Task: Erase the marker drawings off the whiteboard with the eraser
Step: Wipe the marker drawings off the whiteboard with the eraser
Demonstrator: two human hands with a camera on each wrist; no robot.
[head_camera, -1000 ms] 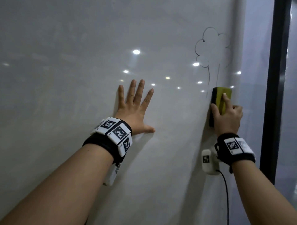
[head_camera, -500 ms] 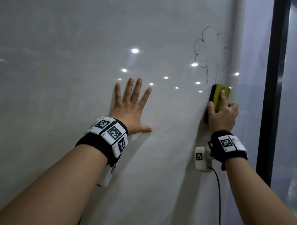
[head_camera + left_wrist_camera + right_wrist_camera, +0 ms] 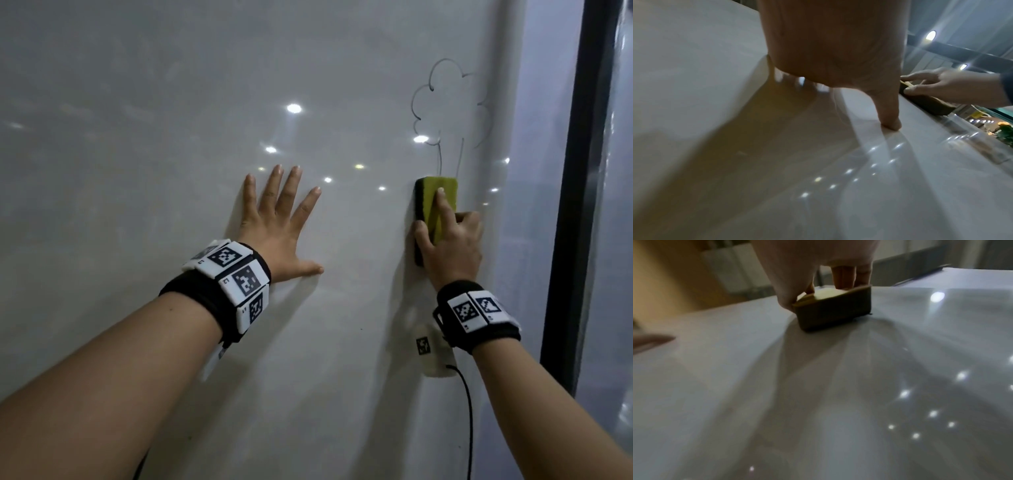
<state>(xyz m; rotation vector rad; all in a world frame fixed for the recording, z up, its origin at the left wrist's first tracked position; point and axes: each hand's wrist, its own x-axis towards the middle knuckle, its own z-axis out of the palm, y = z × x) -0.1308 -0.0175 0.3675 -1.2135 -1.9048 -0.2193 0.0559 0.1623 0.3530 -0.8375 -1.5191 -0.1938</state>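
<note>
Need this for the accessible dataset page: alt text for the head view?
A right hand presses a yellow eraser against a whiteboard, just below a marker tree drawing. The left hand lies flat on the board, fingers spread.

Place: looks like an office or meeting room, though that's a judgement call.
Wall: a big glossy whiteboard [image 3: 171,102] fills most of the frame.
Lighting: rows of round ceiling lights [image 3: 294,108] glint off it, centre of the frame.
Right edge: a dark vertical frame [image 3: 575,205] with glass panelling [image 3: 616,240] beside it.
Upper right: marker drawing [image 3: 448,102], a tree outline.
</note>
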